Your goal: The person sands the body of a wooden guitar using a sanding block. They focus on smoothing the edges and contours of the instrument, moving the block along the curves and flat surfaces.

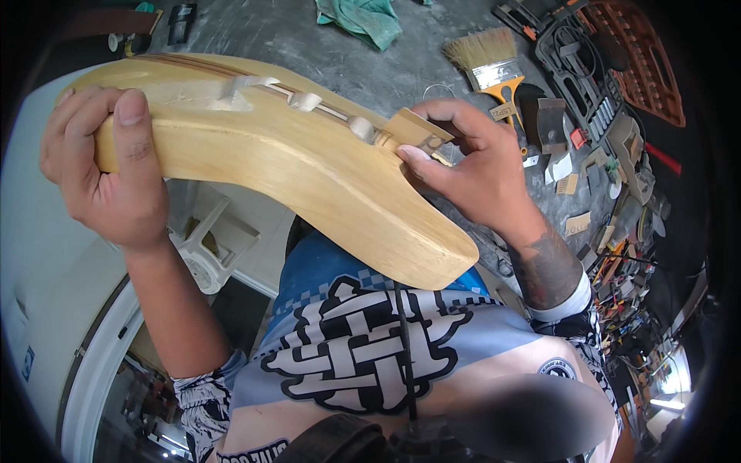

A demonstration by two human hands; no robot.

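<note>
A pale, clear-finished wooden guitar body point(309, 174) is held up on edge in front of my torso, with routed hollows and a darker centre stripe along its upper face. My left hand point(116, 170) grips its left end, the thumb on the near side and the fingers wrapped over the rim. At the neck end, my right hand point(486, 170) pinches a small folded tan piece that looks like sandpaper point(417, 130) between thumb and fingers. This piece lies against the wood beside the last hollow. The underside of the body is hidden.
A grey bench point(270, 31) lies beyond the body. On it are a green cloth point(359, 21), a wide paintbrush point(490, 65) with a yellow handle, an open tool case point(629, 54) and several small scraps. Many tools crowd the right side. A white plastic stool point(216, 243) stands below left.
</note>
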